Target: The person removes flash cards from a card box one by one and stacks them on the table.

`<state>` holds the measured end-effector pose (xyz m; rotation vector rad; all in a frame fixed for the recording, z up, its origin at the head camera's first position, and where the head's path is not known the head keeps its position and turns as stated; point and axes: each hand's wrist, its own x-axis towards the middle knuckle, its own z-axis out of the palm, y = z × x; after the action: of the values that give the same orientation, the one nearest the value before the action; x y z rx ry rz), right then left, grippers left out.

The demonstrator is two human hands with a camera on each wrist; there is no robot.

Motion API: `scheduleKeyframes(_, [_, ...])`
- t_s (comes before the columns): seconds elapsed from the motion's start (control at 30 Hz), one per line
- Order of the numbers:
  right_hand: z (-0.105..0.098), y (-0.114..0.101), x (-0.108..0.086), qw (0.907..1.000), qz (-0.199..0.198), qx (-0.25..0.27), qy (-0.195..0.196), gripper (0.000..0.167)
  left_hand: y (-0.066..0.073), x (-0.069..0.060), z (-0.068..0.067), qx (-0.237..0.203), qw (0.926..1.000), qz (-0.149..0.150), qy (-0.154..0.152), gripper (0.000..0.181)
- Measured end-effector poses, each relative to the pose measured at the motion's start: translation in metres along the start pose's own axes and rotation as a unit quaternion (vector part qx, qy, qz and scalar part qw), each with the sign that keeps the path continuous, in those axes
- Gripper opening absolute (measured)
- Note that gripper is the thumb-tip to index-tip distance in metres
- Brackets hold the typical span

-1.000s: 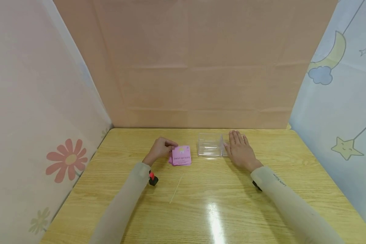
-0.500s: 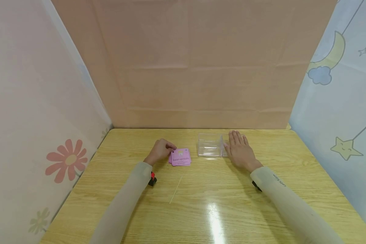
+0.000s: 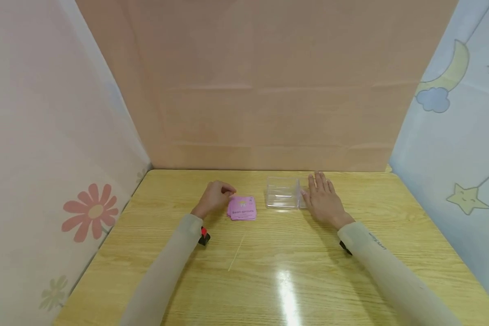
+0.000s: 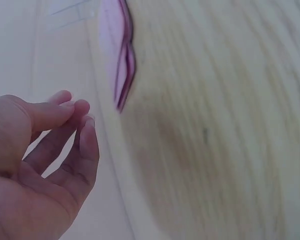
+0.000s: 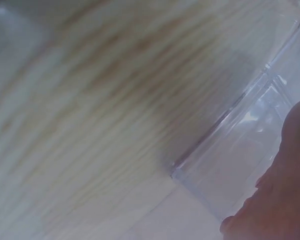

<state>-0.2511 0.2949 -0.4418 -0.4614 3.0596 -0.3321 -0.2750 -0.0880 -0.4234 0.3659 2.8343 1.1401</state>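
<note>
A small stack of pink cards (image 3: 243,209), the top one reading "bean sprouts", lies on the table left of the clear plastic box. In the head view, my left hand (image 3: 217,197) is at the stack's upper left corner. Its thumb and fingertips meet in the left wrist view, a small gap from the pink card edges, with nothing visible between them. Straight-fingered, my right hand (image 3: 325,202) rests over the right part of the clear plastic box (image 3: 282,194), hiding much of that part. The box's transparent wall shows beside the hand in the right wrist view.
A thin pale strip (image 3: 236,253) lies on the wooden table (image 3: 269,299) in front of the cards. A plain tan backdrop (image 3: 269,113) stands behind the table, with patterned walls at both sides. Light glares off the tabletop near the front.
My left hand has shifted slightly about the card stack's corner. The stack is turned a little compared with half a second ago. My right hand stays over the box.
</note>
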Motion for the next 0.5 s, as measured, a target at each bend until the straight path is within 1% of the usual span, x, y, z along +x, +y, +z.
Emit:
scheduleKeyframes(0.1, [-0.002, 0.002, -0.002, 1.0000, 0.005, 0.000, -0.004, 0.074, 0.006, -0.001, -0.005, -0.002, 0.9999, -0.010, 0.008, 0.020])
scheduleKeyframes(0.23, [-0.005, 0.003, -0.005, 0.9999, 0.012, 0.004, 0.012, 0.080, 0.008, -0.007, -0.009, -0.002, 0.9997, -0.017, 0.016, 0.029])
scheduleKeyframes(0.3, [-0.009, 0.003, -0.005, 0.9994, 0.017, 0.019, 0.025, 0.088, 0.006, -0.009, -0.012, 0.008, 0.9996, -0.005, 0.025, 0.035])
scheduleKeyframes(0.37, [-0.016, 0.006, -0.005, 0.9985, 0.024, 0.033, 0.036, 0.101, 0.005, -0.010, -0.016, 0.020, 0.9992, 0.004, 0.035, 0.044])
scheduleKeyframes(0.43, [-0.025, 0.011, -0.005, 0.9973, 0.034, 0.047, 0.044, 0.113, 0.005, -0.012, -0.021, 0.041, 0.9982, 0.010, 0.044, 0.055])
scheduleKeyframes(0.5, [-0.035, 0.018, -0.007, 0.9963, 0.047, 0.056, 0.046, 0.121, 0.004, -0.013, -0.026, 0.070, 0.9963, 0.013, 0.049, 0.065])
